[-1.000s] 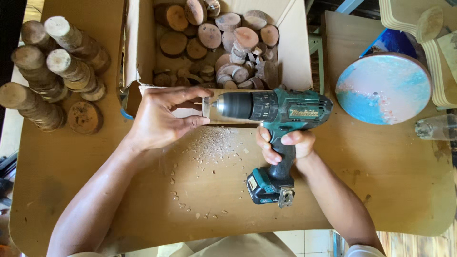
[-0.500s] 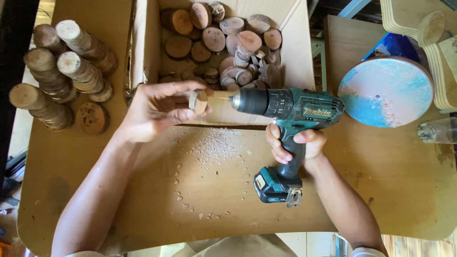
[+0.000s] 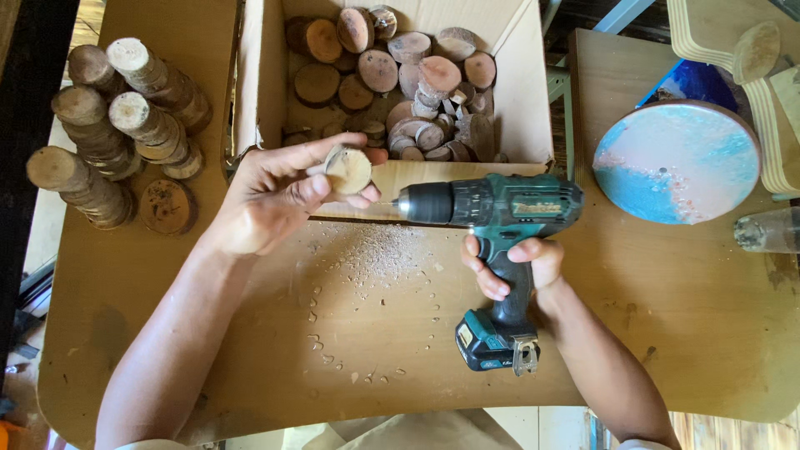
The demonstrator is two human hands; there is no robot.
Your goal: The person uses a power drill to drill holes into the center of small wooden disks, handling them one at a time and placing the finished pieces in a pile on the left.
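Holding: the left hand (image 3: 267,200) gripped a small round wood slice (image 3: 348,170) between thumb and fingers, its pale cut face turned up toward the camera.
Left grip: closed on the wood slice, fingers curled under it, thumb across its top edge.
Right grip: the right hand (image 3: 515,265) was wrapped tight round the handle of a teal and black cordless drill (image 3: 492,208), index finger at the trigger.
Drill: lay level, chuck pointed left toward the slice; the tip sat just beside the slice, and whether they touched could not be told.
Slice position: held up above the surface (image 3: 683,333), in front of the near wall of the cardboard box (image 3: 258,92).
Box: open, with many more wood slices heaped inside.
Stacks: leaning columns of wood slices (image 3: 108,142) stood at the far left of the surface, one loose dark slice (image 3: 167,206) lying flat beside them.
Sawdust: a pale scatter of wood dust and chips (image 3: 375,258) lay on the surface below the hands.
Right side: a round blue and pink disc (image 3: 675,162) rested well apart from the drill, with a clear glass object (image 3: 767,233) at the right edge.
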